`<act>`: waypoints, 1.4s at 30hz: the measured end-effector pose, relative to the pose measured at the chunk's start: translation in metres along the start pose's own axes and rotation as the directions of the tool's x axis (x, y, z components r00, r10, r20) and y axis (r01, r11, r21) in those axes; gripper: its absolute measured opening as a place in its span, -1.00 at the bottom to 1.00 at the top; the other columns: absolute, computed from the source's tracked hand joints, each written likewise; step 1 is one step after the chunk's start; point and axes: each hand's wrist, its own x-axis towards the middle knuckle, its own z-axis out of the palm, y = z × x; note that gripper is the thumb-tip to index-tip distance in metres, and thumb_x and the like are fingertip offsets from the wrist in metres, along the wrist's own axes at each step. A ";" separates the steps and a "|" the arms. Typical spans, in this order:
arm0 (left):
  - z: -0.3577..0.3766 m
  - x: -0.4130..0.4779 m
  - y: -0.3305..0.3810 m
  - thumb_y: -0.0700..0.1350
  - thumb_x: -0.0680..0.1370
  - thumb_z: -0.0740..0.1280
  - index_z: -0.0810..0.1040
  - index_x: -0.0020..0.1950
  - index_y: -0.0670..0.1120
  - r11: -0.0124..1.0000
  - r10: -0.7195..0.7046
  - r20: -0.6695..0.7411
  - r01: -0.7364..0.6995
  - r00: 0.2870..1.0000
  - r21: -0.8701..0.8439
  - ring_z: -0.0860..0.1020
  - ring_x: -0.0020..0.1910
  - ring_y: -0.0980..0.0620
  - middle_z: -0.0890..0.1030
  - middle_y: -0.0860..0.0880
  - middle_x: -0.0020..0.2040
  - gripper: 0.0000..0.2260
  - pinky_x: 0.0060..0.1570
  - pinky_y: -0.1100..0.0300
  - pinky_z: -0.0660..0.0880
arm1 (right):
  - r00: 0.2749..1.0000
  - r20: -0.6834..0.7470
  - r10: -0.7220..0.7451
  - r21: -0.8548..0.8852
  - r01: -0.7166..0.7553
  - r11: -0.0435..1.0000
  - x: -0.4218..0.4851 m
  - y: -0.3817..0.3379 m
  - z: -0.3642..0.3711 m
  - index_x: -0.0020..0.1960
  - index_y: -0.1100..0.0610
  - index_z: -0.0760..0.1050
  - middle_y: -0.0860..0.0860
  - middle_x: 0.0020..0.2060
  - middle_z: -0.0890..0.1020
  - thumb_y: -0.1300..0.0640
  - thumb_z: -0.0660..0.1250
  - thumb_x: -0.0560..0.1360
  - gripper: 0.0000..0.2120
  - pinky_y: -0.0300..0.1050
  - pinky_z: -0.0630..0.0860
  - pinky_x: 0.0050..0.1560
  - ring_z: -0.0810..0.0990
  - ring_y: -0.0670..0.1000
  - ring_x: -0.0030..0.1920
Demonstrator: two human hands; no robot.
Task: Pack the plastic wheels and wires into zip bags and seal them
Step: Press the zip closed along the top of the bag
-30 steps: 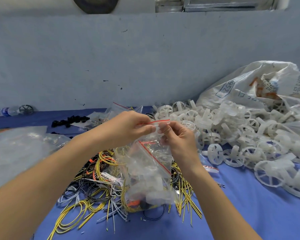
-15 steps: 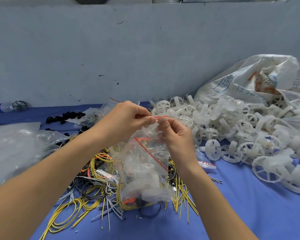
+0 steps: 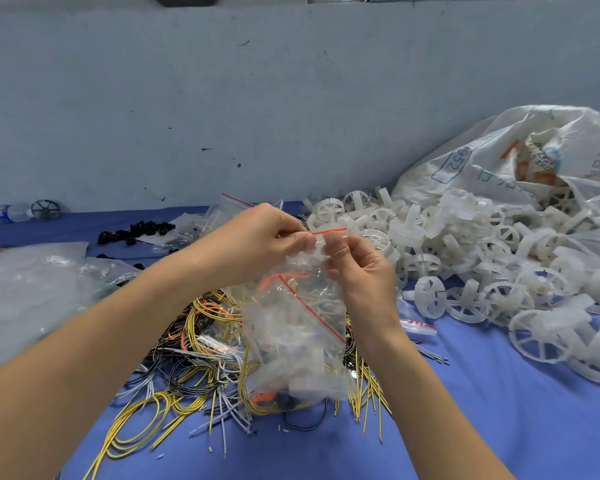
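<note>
A clear zip bag [image 3: 297, 336] with a red seal strip hangs in front of me, holding white plastic parts and some wires. My left hand [image 3: 260, 239] pinches the bag's top edge at the red strip, and my right hand [image 3: 355, 268] pinches the same edge just to the right of it. Below the bag lies a tangle of yellow, black and white wires [image 3: 187, 362] on the blue table cover [image 3: 482, 417]. A heap of white plastic wheels [image 3: 492, 265] spreads over the right side.
A big white woven sack [image 3: 499, 157] lies at the back right behind the wheels. Crumpled clear plastic [image 3: 25, 292] fills the left. Spare zip bags [image 3: 232, 206], small black parts [image 3: 136, 232] and a bottle [image 3: 11, 213] sit near the wall.
Both hands keep their pinch on the bag's top edge, and the fingertips have shifted slightly along the red strip. The bag hangs much as before.
</note>
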 end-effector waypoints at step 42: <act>-0.009 -0.021 -0.010 0.05 0.59 0.31 0.69 0.02 0.03 0.992 0.095 -0.076 -0.088 0.993 0.086 0.51 -0.31 0.28 0.60 0.16 -0.29 -0.81 -0.35 0.41 0.35 | 0.972 0.179 0.152 -0.160 -0.124 0.979 0.001 -0.013 -0.008 -0.01 0.08 0.70 0.00 -0.16 0.74 0.02 0.48 0.46 -0.83 -0.19 0.60 -0.17 0.67 -0.09 -0.21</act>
